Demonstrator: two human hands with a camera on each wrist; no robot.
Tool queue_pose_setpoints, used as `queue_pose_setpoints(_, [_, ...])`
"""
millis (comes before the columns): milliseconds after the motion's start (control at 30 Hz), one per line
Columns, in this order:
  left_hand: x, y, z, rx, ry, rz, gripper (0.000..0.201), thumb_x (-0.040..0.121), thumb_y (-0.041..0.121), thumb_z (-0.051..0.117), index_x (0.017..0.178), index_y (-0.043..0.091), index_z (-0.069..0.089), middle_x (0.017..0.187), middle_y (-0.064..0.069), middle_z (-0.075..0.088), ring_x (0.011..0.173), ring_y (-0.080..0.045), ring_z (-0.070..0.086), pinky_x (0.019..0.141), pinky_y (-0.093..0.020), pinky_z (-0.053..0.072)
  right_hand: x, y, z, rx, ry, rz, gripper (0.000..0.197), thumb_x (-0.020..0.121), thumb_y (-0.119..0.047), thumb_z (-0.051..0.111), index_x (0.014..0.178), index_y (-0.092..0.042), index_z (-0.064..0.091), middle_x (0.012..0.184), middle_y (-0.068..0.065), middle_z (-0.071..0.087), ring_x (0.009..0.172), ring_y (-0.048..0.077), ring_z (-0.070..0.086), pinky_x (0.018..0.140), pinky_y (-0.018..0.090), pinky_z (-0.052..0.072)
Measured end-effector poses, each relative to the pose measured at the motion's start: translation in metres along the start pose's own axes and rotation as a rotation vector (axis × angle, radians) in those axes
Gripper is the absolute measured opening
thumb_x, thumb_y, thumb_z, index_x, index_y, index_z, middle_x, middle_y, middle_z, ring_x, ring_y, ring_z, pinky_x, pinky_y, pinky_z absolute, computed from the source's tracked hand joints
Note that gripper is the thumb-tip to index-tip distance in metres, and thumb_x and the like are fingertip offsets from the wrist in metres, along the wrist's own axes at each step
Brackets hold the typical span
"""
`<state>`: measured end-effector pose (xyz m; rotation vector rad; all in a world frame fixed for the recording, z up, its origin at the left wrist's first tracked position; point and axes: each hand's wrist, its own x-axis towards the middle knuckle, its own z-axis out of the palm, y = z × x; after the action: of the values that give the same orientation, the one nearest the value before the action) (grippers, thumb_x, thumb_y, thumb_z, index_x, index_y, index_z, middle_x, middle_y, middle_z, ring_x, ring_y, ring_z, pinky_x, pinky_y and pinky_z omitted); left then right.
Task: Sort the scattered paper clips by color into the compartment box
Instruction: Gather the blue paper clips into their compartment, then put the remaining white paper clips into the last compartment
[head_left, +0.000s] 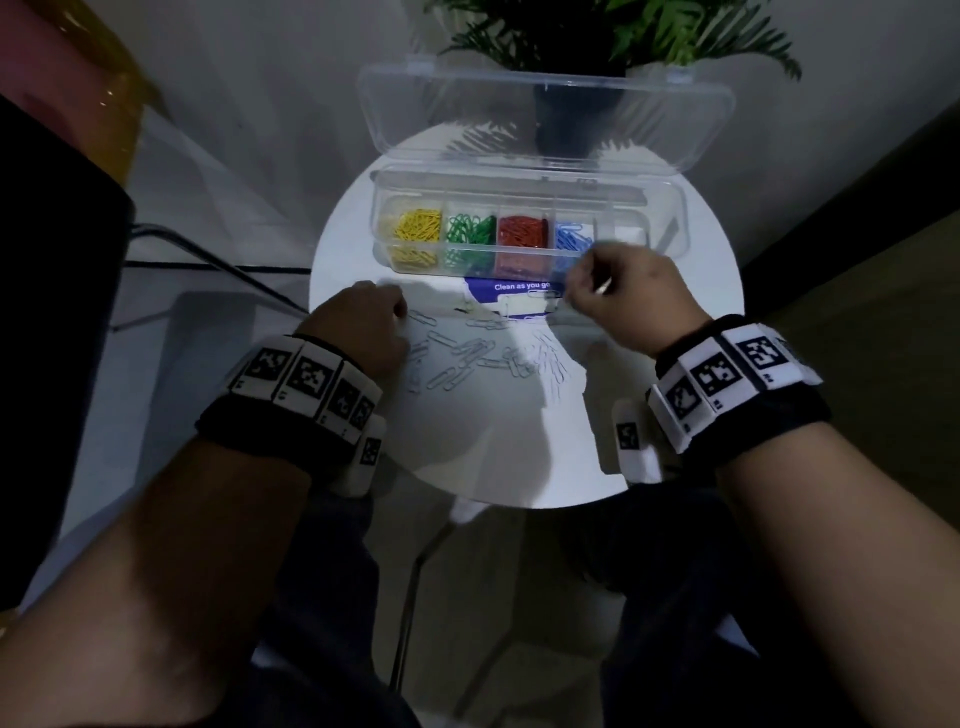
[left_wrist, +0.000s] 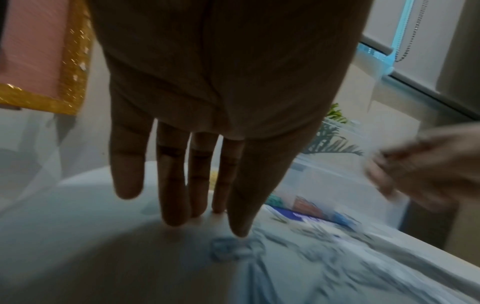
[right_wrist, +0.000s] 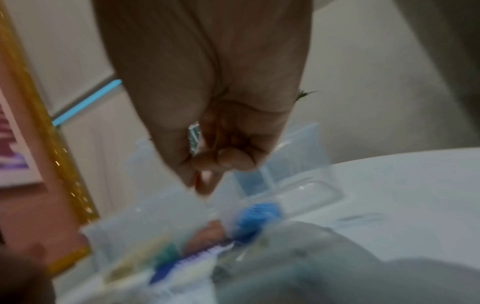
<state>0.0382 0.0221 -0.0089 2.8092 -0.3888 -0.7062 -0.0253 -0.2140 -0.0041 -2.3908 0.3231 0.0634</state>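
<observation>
A clear compartment box (head_left: 621, 234) stands open at the back of the round white table (head_left: 493, 441). It holds yellow clips (head_left: 415, 226), green clips (head_left: 470, 228), red clips (head_left: 522, 231) and blue clips (head_left: 574, 239); its rightmost compartment looks bare. Several pale clips (head_left: 483, 358) lie scattered mid-table. My left hand (head_left: 400, 317) has straight fingers (left_wrist: 174, 216) whose tips touch the table beside those clips (left_wrist: 233, 248). My right hand (head_left: 587, 291) hovers at the box's front by the blue clips, fingers curled (right_wrist: 202, 185), pinching a pale clip (head_left: 602, 287).
The box's clear lid (head_left: 545, 119) stands tilted back, with a potted plant (head_left: 576, 78) behind it. A blue and white leaflet (head_left: 519, 287) lies between box and clips. The table's near half is bare. My knees are below its front edge.
</observation>
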Motion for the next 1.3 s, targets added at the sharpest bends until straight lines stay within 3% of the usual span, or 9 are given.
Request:
queue_pose_setpoints(133, [-0.006,0.008,0.008,-0.008,-0.034,0.080,0.030,0.080,0.017,0.062,0.110,0.014,0.059,0.113,-0.011,0.057,0.105,-0.028,0.056,0.093,-0.034,0.045,0.020,-0.027,0.000,0.242,0.187,-0.047,0.007,0.083,-0.013,0.061,0.088,-0.013,0.065,0.082,0.003,0.066,0.070,0.022,0.065,0.072,0.033,0.056])
queue_pose_setpoints(267, [-0.007,0.014,0.010,-0.026,-0.068,0.130,0.032,0.080,0.015,0.064,0.111,0.016,0.058,0.113,-0.008,0.057,0.101,-0.024,0.055,0.090,-0.029,0.041,0.034,-0.041,0.002,0.208,0.200,-0.085,0.015,0.085,-0.015,0.061,0.099,-0.016,0.067,0.094,-0.003,0.066,0.058,-0.006,0.058,0.064,0.003,0.045])
queue_pose_setpoints(367, [-0.005,0.014,0.005,-0.068,-0.069,0.132,0.036,0.081,0.020,0.068,0.115,0.017,0.055,0.113,-0.007,0.057,0.091,-0.018,0.052,0.087,-0.026,0.040,0.027,-0.043,-0.005,0.146,0.216,-0.107,0.012,0.084,-0.015,0.061,0.094,-0.015,0.068,0.089,-0.007,0.064,0.059,-0.009,0.052,0.061,0.001,0.039])
queue_pose_setpoints(500, [-0.006,0.017,0.005,-0.024,-0.095,0.147,0.044,0.079,0.037,0.069,0.117,0.022,0.053,0.117,-0.007,0.052,0.100,-0.022,0.054,0.090,-0.030,0.041,-0.004,-0.030,-0.005,-0.078,-0.121,-0.074,0.004,0.082,-0.018,0.066,0.084,-0.015,0.065,0.082,0.001,0.065,0.063,0.006,0.051,0.059,0.010,0.039])
queue_pose_setpoints(667, [-0.011,0.037,0.019,0.043,-0.115,0.210,0.041,0.080,0.038,0.067,0.116,0.022,0.054,0.120,-0.008,0.048,0.105,-0.026,0.055,0.090,-0.032,0.042,-0.026,-0.014,0.022,-0.345,-0.412,0.066,0.042,0.075,-0.037,0.074,0.107,-0.014,0.058,0.105,0.011,0.061,0.097,0.027,0.057,0.079,0.029,0.041])
queue_pose_setpoints(833, [-0.009,0.055,0.028,0.073,-0.091,0.243,0.032,0.079,0.027,0.068,0.108,0.020,0.054,0.116,-0.008,0.049,0.102,-0.029,0.055,0.085,-0.034,0.044,-0.032,-0.018,0.041,-0.323,-0.348,0.041,0.032,0.083,-0.025,0.063,0.110,-0.009,0.059,0.113,0.017,0.049,0.100,0.035,0.056,0.083,0.034,0.045])
queue_pose_setpoints(1000, [-0.004,0.062,0.029,0.125,-0.071,0.288,0.016,0.086,0.018,0.059,0.102,0.016,0.059,0.112,-0.009,0.055,0.103,-0.026,0.055,0.085,-0.032,0.042,-0.033,-0.016,0.050,-0.314,-0.305,-0.080,0.021,0.090,-0.011,0.049,0.102,-0.003,0.064,0.106,0.019,0.054,0.094,0.035,0.057,0.079,0.036,0.043])
queue_pose_setpoints(1133, [0.000,0.066,0.027,0.133,-0.075,0.327,0.008,0.088,0.013,0.053,0.095,0.013,0.058,0.105,-0.013,0.060,0.098,-0.028,0.055,0.076,-0.031,0.039,-0.027,-0.012,0.040,-0.253,-0.290,-0.048,0.020,0.087,-0.009,0.051,0.102,-0.007,0.065,0.108,0.018,0.062,0.102,0.032,0.056,0.082,0.032,0.039])
queue_pose_setpoints(1300, [0.006,0.069,0.018,0.027,-0.044,0.345,0.009,0.083,0.014,0.062,0.093,0.013,0.062,0.100,-0.008,0.066,0.096,-0.026,0.058,0.073,-0.025,0.036,-0.022,0.002,0.016,-0.018,-0.112,0.021,0.019,0.079,-0.004,0.061,0.072,-0.022,0.062,0.085,0.007,0.069,0.079,0.023,0.062,0.071,0.024,0.040])
